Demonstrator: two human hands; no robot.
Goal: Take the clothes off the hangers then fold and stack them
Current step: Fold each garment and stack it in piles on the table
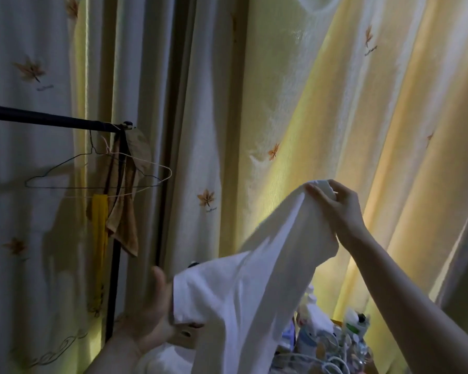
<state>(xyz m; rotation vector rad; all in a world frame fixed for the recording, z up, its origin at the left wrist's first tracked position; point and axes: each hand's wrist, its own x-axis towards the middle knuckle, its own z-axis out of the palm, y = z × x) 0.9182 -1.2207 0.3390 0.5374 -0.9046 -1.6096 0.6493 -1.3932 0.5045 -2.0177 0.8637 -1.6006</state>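
Observation:
A white garment (243, 290) is spread between my two hands in front of the curtain. My right hand (335, 209) is raised and pinches its upper edge. Lower down, my left hand (157, 319) grips its other end, with the thumb up and fingers under the cloth. On the dark rail (46, 120) at the left hang two bare wire hangers (97, 174). Beside them a brown cloth (125, 209) and a yellow cloth (100, 225) hang at the rail's post.
Pale curtains with leaf prints (281, 103) fill the background. The rack's dark upright post (114, 279) stands left of my left hand. Bottles and cables (333, 341) crowd the lower right, behind the garment.

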